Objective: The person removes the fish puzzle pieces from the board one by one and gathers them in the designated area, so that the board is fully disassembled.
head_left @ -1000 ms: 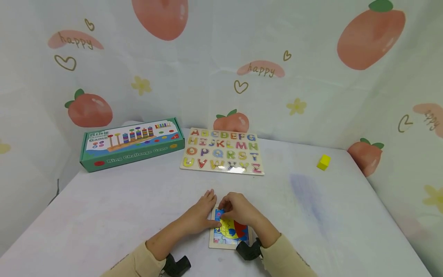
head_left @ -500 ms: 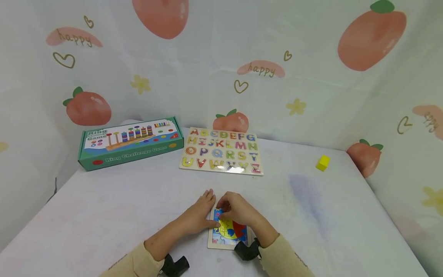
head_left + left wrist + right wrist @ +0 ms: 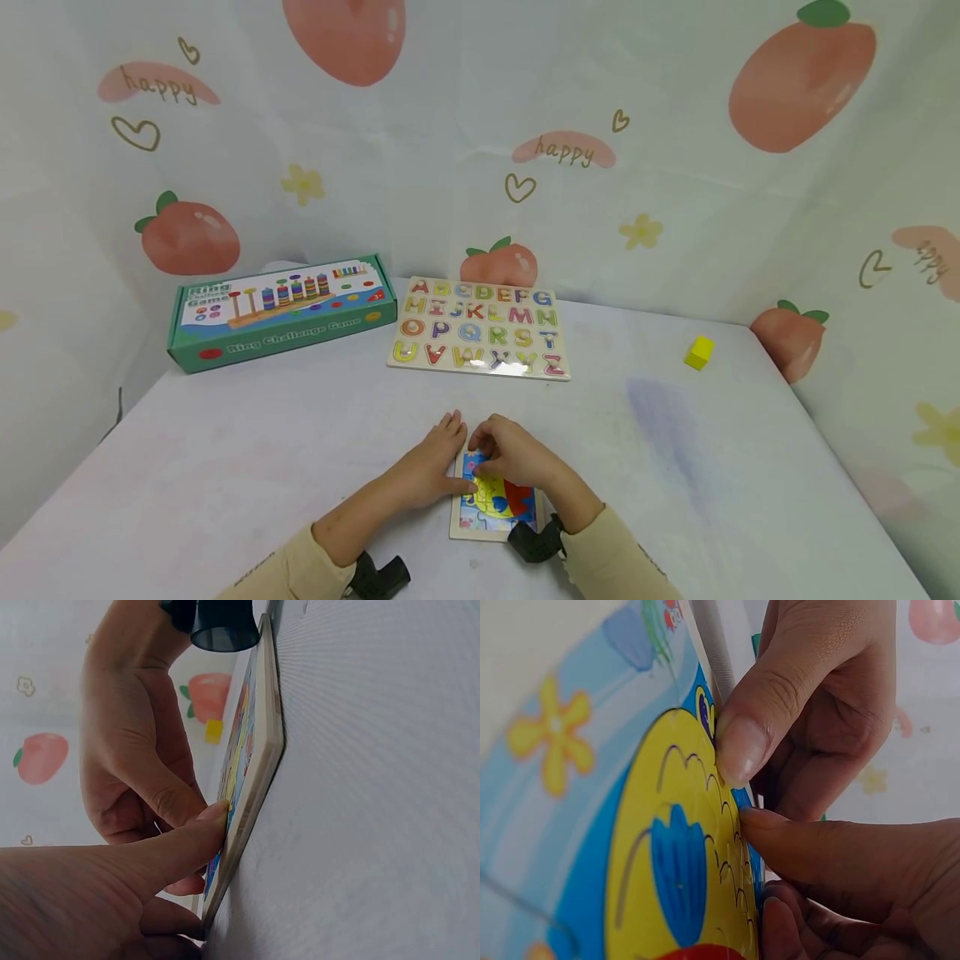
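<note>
A small jigsaw puzzle (image 3: pixel 491 502) with a yellow fish on blue lies in a pale wooden tray (image 3: pixel 480 536) at the front middle of the table. My left hand (image 3: pixel 429 468) lies along the tray's left side, fingers straight, its thumb (image 3: pixel 202 829) pressing on the picture. Over the far part, my right hand (image 3: pixel 517 454) has its fingers curled and its thumb (image 3: pixel 810 851) low on the picture, pinching at a blue puzzle piece (image 3: pixel 755 859) mostly hidden by the fingers. Both thumbs are close together on the fish in the right wrist view.
Behind the puzzle lies a wooden alphabet board (image 3: pixel 480 329). A green Ring Challenge Game box (image 3: pixel 285 312) stands at the back left, and a yellow block (image 3: pixel 699 352) at the back right. A patterned cloth (image 3: pixel 420 167) hangs behind the table (image 3: pixel 262 450).
The whole head view has shifted slightly. Both hands keep nearly the same place on the puzzle, the right fingers still at its far part.
</note>
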A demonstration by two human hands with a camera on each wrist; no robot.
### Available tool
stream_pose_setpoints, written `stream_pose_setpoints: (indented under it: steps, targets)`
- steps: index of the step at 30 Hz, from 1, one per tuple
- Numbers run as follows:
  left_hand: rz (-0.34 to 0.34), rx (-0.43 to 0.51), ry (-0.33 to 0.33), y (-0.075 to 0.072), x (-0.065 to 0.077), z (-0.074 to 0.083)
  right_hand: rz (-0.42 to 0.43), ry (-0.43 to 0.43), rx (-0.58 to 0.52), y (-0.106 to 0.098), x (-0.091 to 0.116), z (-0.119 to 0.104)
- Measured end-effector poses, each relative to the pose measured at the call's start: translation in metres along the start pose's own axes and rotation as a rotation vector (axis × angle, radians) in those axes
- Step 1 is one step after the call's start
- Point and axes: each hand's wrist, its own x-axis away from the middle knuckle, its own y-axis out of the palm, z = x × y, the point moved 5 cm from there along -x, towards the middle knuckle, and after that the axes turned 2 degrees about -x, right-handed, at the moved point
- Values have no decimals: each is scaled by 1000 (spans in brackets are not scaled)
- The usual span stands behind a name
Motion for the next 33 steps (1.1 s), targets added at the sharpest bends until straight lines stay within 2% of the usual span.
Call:
stream_pose_setpoints:
  steps: [23, 33]
  targets:
    - [11, -21, 22, 0, 0, 1, -4, 7, 18, -1, 0, 0]
    - [8, -32, 18, -1, 2, 3, -2, 72, -67, -2, -2, 5]
